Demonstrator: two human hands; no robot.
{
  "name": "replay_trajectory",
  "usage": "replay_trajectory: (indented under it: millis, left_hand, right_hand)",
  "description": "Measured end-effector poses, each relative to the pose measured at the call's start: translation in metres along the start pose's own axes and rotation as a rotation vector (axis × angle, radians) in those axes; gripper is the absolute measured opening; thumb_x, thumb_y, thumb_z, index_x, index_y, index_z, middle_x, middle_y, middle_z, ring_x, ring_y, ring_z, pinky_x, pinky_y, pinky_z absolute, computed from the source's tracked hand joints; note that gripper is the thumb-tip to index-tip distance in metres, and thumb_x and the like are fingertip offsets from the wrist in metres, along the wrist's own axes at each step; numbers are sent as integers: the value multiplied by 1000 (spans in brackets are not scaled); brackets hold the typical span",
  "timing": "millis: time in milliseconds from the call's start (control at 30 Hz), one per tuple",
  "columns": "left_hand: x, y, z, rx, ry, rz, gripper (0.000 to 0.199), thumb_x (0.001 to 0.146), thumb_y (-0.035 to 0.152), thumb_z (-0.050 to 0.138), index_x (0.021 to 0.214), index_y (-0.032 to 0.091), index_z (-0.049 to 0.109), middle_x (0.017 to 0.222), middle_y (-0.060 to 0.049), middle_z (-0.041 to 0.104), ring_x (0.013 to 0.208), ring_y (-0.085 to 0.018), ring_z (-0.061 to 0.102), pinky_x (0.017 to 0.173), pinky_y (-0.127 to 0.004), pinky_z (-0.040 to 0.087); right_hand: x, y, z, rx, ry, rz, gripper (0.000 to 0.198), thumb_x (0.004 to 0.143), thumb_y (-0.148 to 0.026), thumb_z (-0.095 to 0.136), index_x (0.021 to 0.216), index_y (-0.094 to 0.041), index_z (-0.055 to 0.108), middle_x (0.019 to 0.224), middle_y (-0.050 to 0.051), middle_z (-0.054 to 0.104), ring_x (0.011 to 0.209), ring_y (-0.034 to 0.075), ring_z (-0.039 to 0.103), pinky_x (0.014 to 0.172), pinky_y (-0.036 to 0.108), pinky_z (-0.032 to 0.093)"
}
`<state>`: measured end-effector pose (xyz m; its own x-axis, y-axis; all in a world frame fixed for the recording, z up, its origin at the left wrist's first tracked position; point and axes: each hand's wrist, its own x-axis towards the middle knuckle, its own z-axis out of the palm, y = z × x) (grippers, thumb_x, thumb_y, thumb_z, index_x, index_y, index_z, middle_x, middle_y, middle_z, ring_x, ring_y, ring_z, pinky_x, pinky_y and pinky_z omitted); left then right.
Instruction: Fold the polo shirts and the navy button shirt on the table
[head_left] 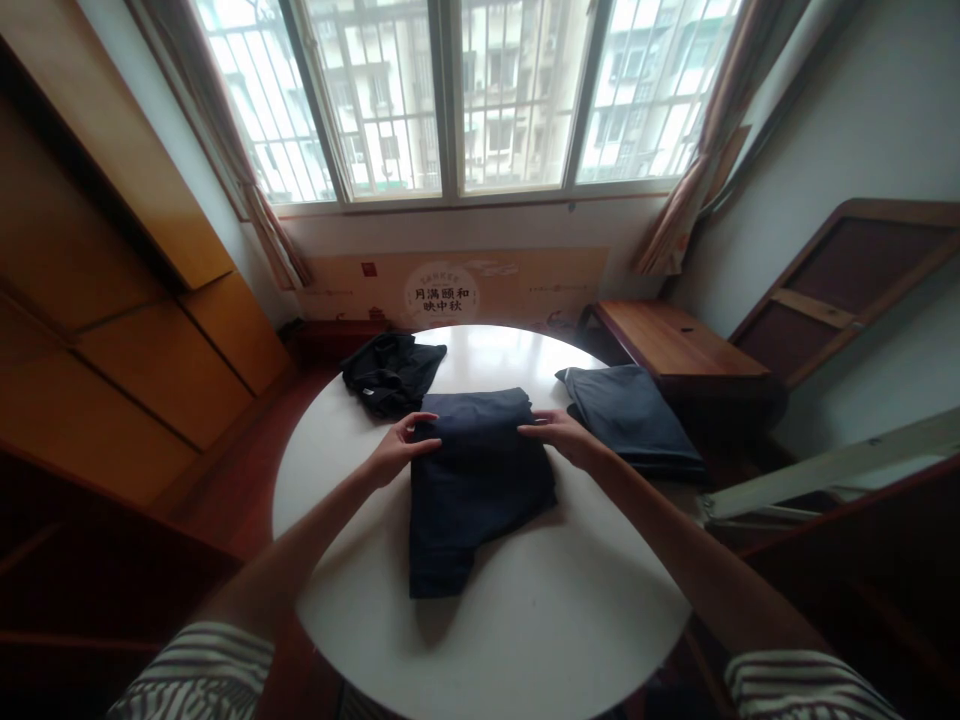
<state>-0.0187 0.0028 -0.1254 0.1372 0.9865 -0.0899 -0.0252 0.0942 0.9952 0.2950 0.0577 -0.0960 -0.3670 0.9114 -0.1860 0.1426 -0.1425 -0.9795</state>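
A pair of dark navy trousers (480, 480), partly folded, lies in front of me on the round white table (510, 640). Its upper part is doubled over into a flap, and a narrower end points toward me at the lower left. My left hand (401, 447) pinches the flap's left edge between thumb and fingers. On the opposite edge, my right hand (562, 433) grips the flap in the same way; some of its fingertips are hidden behind the cloth.
A crumpled black garment (390, 372) lies at the table's far left. Folded dark blue-grey clothes (634, 415) rest at its right edge. Beyond stand a wooden bench-like table (682, 340) and a barred window (450, 100); orange-brown cabinets (165, 370) are on the left.
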Motion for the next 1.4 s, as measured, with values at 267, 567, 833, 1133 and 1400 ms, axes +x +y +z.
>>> replay_trajectory:
  millis: [267, 567, 833, 1133, 1400]
  left_hand:
    - [-49, 49, 0, 465, -115, 280, 82, 62, 29, 89, 136, 22, 54, 131, -10, 60, 114, -27, 63, 97, -39, 54]
    - [-50, 124, 16, 512, 52, 483, 71, 67, 35, 86, 130, 17, 59, 113, -8, 69, 99, -23, 68, 91, -38, 57]
    - [-48, 143, 19, 568, 118, 588, 63, 69, 40, 85, 124, 18, 63, 111, -7, 69, 99, -24, 68, 86, -37, 58]
    - [28, 165, 15, 775, 317, 1244, 35, 83, 18, 70, 116, 21, 60, 111, -5, 67, 102, -20, 64, 92, -38, 52]
    - [-64, -6, -8, 996, -299, 924, 9, 91, 13, 53, 88, 20, 56, 97, -7, 68, 98, -19, 66, 98, -40, 53]
  right_hand:
    - [-34, -14, -14, -164, 164, -506, 39, 59, -47, 88, 82, -19, 75, 116, 8, 60, 104, 24, 59, 91, 40, 51]
    - [-37, -63, -22, -75, 181, -700, 32, 70, -44, 84, 93, -26, 73, 107, 4, 71, 110, 26, 63, 98, 45, 51]
    - [-46, -65, -15, 63, 176, -651, 29, 71, -41, 84, 93, -25, 73, 92, 0, 75, 87, 20, 69, 80, 34, 57]
    - [2, -105, -36, -13, 341, -943, 36, 63, -46, 88, 89, -25, 75, 139, 4, 54, 131, 27, 49, 107, 43, 42]
    - [-74, 67, -33, -573, -19, -726, 36, 79, -38, 74, 112, -22, 73, 135, 14, 60, 131, 37, 50, 107, 52, 43]
